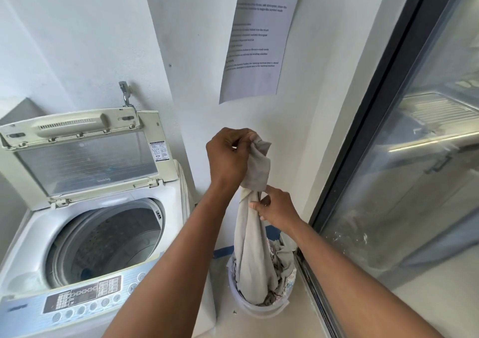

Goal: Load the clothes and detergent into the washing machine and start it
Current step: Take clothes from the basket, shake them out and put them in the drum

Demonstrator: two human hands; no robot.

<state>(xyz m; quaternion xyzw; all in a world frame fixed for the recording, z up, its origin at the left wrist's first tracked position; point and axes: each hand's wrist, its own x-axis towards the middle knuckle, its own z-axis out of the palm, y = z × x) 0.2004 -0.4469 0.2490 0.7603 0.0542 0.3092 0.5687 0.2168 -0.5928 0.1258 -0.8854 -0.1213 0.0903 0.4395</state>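
Head view: a printed sheet (pixel 256 39) hangs on the wall ahead and a glass door (pixel 414 156) stands at your right. The washing machine (pixel 85 234) sits left, lid up, its perforated drum bare. Your left hand (pixel 228 157) and right hand (pixel 277 209) both grip a soft grey garment (pixel 252 247), lifted from the round basket (pixel 259 309) of crumpled clothes.
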